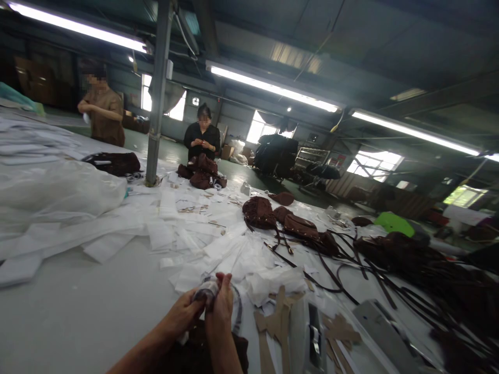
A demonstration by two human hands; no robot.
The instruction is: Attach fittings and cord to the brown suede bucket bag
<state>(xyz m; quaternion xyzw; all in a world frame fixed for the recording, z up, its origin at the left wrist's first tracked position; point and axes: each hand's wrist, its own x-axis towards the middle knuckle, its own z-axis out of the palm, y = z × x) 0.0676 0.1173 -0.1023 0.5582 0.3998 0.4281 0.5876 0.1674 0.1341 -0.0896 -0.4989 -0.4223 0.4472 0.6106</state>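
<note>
Low in the view, my left hand point(183, 315) and my right hand point(221, 306) meet over a small part wrapped in white paper or film point(206, 291). Both pinch it with closed fingers. A dark strap point(237, 311) loops away from the right hand. Under my wrists lies a dark brown bag point(202, 353) on the white table point(89, 306). What the wrapped part is cannot be made out.
White paper scraps point(202, 244) litter the table beyond my hands. Brown bags point(284, 221) and straps point(351, 270) spread to the right, cardboard pieces point(278, 322) lie close by. A steel post point(156, 104) stands on the table. Two people work at the far side: one standing point(102, 111), one point(201, 137) behind bags.
</note>
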